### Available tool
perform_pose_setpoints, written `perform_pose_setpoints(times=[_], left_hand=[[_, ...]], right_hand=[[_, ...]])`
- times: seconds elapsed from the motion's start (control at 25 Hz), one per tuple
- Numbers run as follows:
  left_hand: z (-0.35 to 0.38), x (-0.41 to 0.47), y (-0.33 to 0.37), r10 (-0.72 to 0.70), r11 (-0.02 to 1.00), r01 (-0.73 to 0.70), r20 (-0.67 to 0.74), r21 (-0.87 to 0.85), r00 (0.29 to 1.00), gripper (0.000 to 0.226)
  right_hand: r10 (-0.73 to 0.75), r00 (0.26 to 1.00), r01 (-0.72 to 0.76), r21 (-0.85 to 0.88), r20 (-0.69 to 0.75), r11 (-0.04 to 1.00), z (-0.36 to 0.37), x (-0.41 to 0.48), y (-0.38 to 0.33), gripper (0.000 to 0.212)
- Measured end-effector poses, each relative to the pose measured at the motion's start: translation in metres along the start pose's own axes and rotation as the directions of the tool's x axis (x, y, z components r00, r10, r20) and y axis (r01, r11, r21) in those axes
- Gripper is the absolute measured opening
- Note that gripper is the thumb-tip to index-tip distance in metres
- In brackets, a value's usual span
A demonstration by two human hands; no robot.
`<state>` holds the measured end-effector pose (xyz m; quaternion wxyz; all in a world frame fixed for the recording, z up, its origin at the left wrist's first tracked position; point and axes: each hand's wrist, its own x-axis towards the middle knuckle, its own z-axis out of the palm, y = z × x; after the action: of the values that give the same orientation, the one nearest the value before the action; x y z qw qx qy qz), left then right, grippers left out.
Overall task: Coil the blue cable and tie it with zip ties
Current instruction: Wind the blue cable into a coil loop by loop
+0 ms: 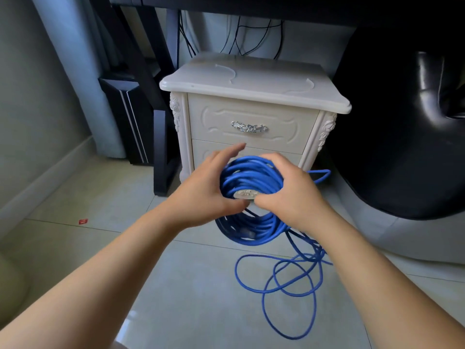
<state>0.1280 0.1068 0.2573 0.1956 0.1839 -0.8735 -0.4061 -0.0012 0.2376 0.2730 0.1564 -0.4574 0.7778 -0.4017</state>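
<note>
Two hands, one blue cable [251, 178] coil: our right hand [289, 192] curls round its 3 o'clock side; our left hand [208, 190], outstretched, touches 9 o'clock.

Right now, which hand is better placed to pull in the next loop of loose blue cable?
Probably left: the right hand grips the coiled blue cable, while the left hand has its fingers stretched out. The loose loops, though, lie toward the right.
</note>
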Motion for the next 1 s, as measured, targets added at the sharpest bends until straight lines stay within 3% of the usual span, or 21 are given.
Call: perform_pose_setpoints(times=[0.08, 0.2, 0.32, 0.4, 0.48, 0.64, 0.8, 0.92, 1.0], left_hand=[[0.004, -0.002, 0.002, 0.000, 1.000, 0.000, 0.000, 0.023, 1.000, 0.074], [0.007, -0.002, 0.005, -0.040, 0.999, 0.041, -0.103, 0.004, 0.994, 0.032], [0.008, -0.001, 0.009, -0.088, 0.990, 0.067, -0.168, -0.128, 0.982, 0.032], [0.007, 0.000, 0.009, -0.149, 0.967, 0.105, -0.185, -0.230, 0.971, 0.031], [0.006, 0.001, 0.007, -0.218, 0.929, 0.141, -0.198, -0.341, 0.956, 0.027], [0.007, 0.004, 0.008, -0.308, 0.876, 0.188, -0.217, -0.444, 0.926, 0.024], [0.009, 0.007, 0.008, -0.352, 0.867, 0.222, -0.231, -0.447, 0.907, 0.023], [0.009, 0.006, 0.011, -0.360, 0.823, 0.267, -0.098, -0.502, 0.928, 0.017], [0.006, 0.005, 0.010, -0.296, 0.722, 0.290, 0.099, -0.628, 0.950, 0.028]], right_hand=[[-0.024, 0.995, 0.033, -0.093, 0.095, 0.995, 0.001, -0.005, -0.004, 0.053], [-0.066, 0.995, 0.073, -0.095, 0.068, 0.993, 0.003, -0.007, -0.005, 0.062], [-0.024, 0.998, 0.012, 0.173, 0.065, 0.985, -0.004, -0.002, 0.000, 0.079], [0.034, 0.987, -0.097, 0.407, 0.159, 0.908, -0.011, 0.002, 0.006, 0.068], [0.085, 0.960, -0.220, 0.534, 0.266, 0.817, -0.016, 0.002, 0.007, 0.052], [0.122, 0.953, -0.242, 0.456, 0.276, 0.856, -0.024, 0.004, 0.007, 0.072], [0.098, 0.963, -0.178, 0.324, 0.249, 0.929, -0.021, 0.001, 0.000, 0.060], [0.175, 0.982, -0.191, 0.338, 0.077, 0.921, -0.006, 0.004, 0.007, 0.032], [0.306, 0.952, -0.257, 0.532, -0.004, 0.806, -0.001, 0.009, 0.016, 0.025]])
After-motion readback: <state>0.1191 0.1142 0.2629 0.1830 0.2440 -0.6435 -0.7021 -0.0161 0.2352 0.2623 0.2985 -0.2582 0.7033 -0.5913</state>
